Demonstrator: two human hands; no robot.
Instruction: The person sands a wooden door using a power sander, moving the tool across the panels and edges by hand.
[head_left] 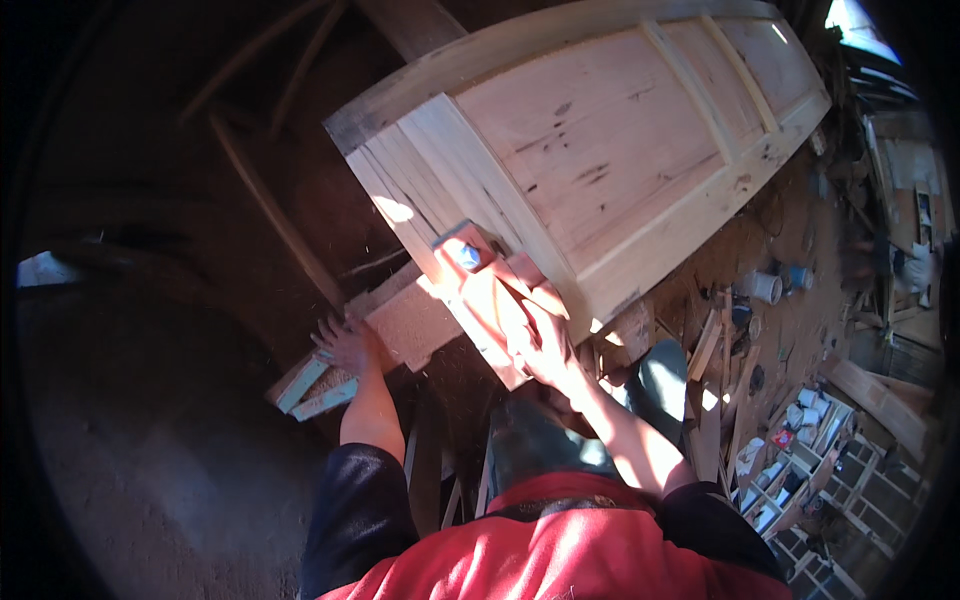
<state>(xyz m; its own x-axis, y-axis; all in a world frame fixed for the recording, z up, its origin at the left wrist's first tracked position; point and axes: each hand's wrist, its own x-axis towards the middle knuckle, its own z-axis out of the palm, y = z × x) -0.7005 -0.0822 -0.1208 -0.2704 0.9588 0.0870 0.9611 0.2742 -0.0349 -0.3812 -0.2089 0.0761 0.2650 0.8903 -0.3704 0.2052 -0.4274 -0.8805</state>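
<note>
The panel (pixel 620 150) lies face up, its short end toward the person's left side, and a beam (pixel 410 325) juts out from beneath that end, presumably as its support. The plane (pixel 490 305), a reddish body with a blue knob (pixel 468 257) near its front, lies along the short end, close to the corner nearest the person; this placing appears to suit work on the end rail rather than on the recessed boards. The right hand (pixel 543 345) holds the rear of the plane, fingers curled around the body; some fingertips are hidden, and grip pressure cannot be told. The left hand (pixel 350 345) is well apart from the plane, at the outer end of the beam beside a pale-edged block (pixel 315 385); its fingers are spread and hold nothing, and it appears to rest there for balance or to steady the beam, though palm contact is not fully visible. Beyond the panel's long right edge, buckets (pixel 766 287) stand on the littered ground (pixel 715 265).
</note>
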